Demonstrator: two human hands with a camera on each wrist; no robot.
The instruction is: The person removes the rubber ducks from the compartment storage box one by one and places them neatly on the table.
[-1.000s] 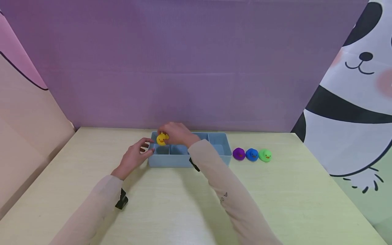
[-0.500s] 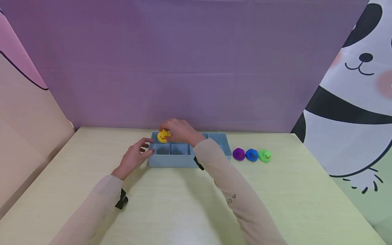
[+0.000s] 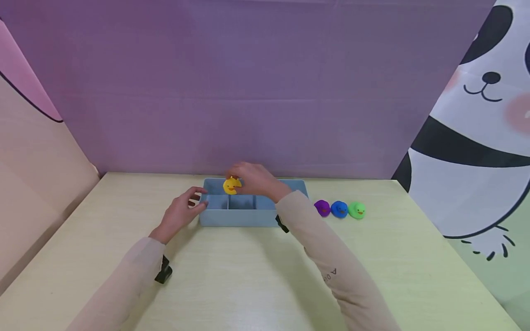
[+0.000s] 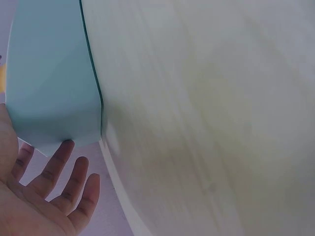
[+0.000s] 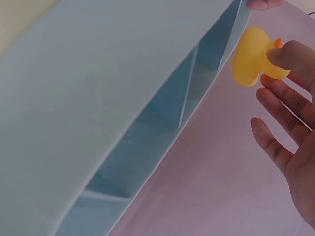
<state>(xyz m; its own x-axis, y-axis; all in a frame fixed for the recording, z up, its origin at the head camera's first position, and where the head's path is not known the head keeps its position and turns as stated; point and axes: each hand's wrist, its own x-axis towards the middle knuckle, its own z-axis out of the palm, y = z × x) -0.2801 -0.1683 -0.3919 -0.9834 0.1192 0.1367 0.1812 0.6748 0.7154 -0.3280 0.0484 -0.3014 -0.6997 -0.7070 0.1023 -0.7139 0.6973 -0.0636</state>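
My right hand [image 3: 257,179] pinches a small yellow rubber duck [image 3: 232,186] between thumb and fingertips. In the right wrist view the yellow duck [image 5: 251,56] hangs above the rim level of a light blue divided box [image 3: 240,218]. At the box's left end is my left hand [image 3: 179,214], its fingers loosely spread and slightly bent. The left wrist view has a fingertip [image 4: 68,143] right at the box's end wall. Part of the box's right side hides behind my right forearm.
Right of the box, a purple duck [image 3: 322,208], a blue duck [image 3: 339,209] and a green duck [image 3: 357,210] sit in a row on the pale wooden table [image 3: 232,280]. A purple cloth backdrop [image 3: 256,92] rises behind the table's far edge.
My right hand has carried the yellow duck to the right over the box, from its left end toward the middle. The left hand keeps its place at the box's end.
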